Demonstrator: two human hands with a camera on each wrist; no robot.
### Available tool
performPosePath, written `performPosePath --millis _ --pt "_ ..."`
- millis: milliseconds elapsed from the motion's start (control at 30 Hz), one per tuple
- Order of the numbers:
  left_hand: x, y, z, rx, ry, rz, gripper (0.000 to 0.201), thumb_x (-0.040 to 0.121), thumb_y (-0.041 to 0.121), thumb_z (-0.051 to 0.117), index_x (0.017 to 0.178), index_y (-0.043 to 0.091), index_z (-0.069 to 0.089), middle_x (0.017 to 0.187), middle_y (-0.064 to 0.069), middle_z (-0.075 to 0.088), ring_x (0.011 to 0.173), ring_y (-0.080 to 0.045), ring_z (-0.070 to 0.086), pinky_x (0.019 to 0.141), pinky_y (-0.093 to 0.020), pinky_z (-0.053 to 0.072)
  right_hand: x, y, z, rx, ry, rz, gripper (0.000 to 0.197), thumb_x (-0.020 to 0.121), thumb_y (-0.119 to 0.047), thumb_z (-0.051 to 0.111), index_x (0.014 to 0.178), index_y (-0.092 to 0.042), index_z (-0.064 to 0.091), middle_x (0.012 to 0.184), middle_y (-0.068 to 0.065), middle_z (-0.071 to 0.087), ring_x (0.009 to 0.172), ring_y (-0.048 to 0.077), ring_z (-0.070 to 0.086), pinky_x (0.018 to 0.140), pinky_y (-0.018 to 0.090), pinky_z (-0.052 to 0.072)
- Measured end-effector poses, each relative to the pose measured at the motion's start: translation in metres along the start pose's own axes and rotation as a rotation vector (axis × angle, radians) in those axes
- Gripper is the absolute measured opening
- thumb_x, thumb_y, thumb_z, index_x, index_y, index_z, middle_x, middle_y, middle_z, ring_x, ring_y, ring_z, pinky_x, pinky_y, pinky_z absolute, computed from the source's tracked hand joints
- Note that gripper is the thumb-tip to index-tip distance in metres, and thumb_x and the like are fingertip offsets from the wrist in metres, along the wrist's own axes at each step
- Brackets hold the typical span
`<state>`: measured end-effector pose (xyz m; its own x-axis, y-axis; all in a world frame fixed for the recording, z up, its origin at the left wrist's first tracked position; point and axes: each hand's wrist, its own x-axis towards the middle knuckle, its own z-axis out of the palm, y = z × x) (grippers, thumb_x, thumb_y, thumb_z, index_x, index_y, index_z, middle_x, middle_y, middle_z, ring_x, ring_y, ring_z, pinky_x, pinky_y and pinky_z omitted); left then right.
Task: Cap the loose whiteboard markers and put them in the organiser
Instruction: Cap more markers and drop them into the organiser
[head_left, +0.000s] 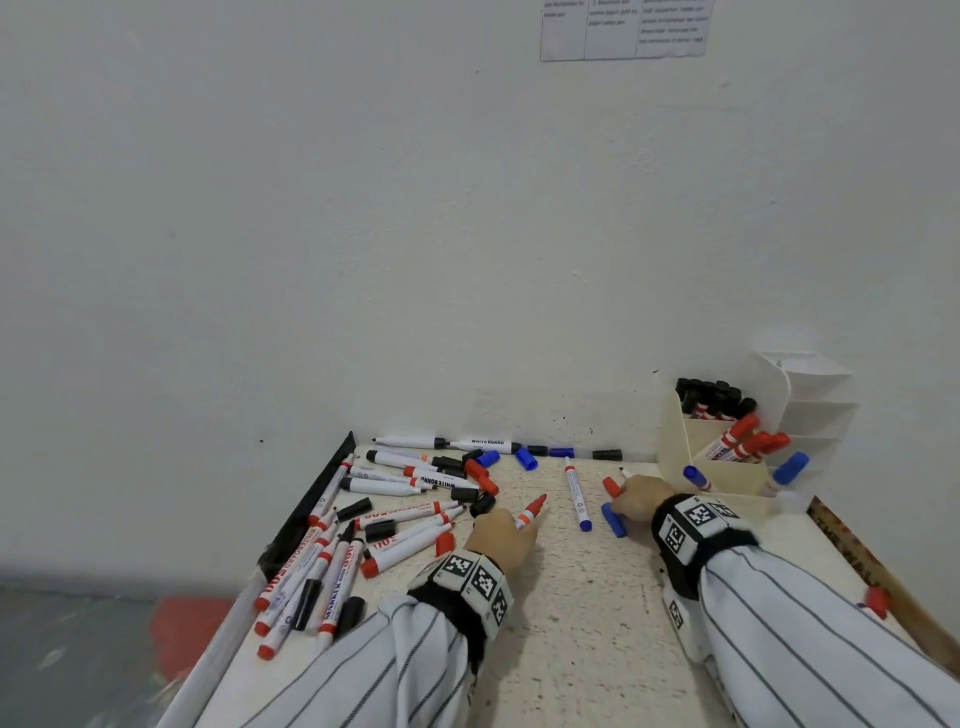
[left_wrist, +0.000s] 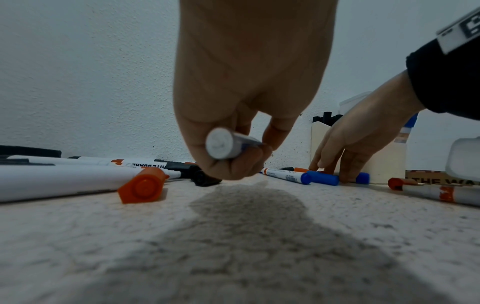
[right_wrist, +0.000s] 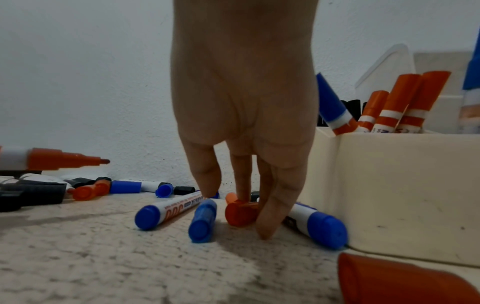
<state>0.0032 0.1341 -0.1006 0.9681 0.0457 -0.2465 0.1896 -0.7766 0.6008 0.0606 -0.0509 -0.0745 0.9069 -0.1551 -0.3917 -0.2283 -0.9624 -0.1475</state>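
Note:
My left hand (head_left: 498, 535) grips an uncapped red marker (head_left: 532, 512), its tip pointing up and right; its white rear end (left_wrist: 221, 143) faces the left wrist camera. To the right, my right hand (head_left: 636, 501) reaches down with straight fingers (right_wrist: 272, 209) touching a loose red cap (right_wrist: 240, 214) that lies on the table. A blue cap (right_wrist: 202, 222) and a blue marker (right_wrist: 166, 209) lie just left of it. The cream organiser (head_left: 727, 478) stands at the back right, holding capped black, red and blue markers.
A heap of uncapped markers and loose caps (head_left: 363, 519) covers the table's left side beside a black rail (head_left: 311, 499). More caps lie along the wall. A printed strip (head_left: 857, 551) and a red cap (head_left: 878, 600) lie at the right edge.

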Motion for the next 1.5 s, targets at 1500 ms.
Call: performPosePath --millis 1500 --pt "-0.023 -0.003 0.003 -0.095 0.046 0.185 0.030 0.096 0.021 0.049 0.125 0.018 0.054 0.116 -0.006 0.061 0.102 -0.017 0.058 0.094 -0.031 0.047 -0.059 -0.005 0.008 0.771 0.198 -0.398 0.021 0.091 -0.008 0.056 0.105 -0.020 0.045 0.094 0.005 0.061 0.078 0.009 0.058 0.063 0.016 0.046"
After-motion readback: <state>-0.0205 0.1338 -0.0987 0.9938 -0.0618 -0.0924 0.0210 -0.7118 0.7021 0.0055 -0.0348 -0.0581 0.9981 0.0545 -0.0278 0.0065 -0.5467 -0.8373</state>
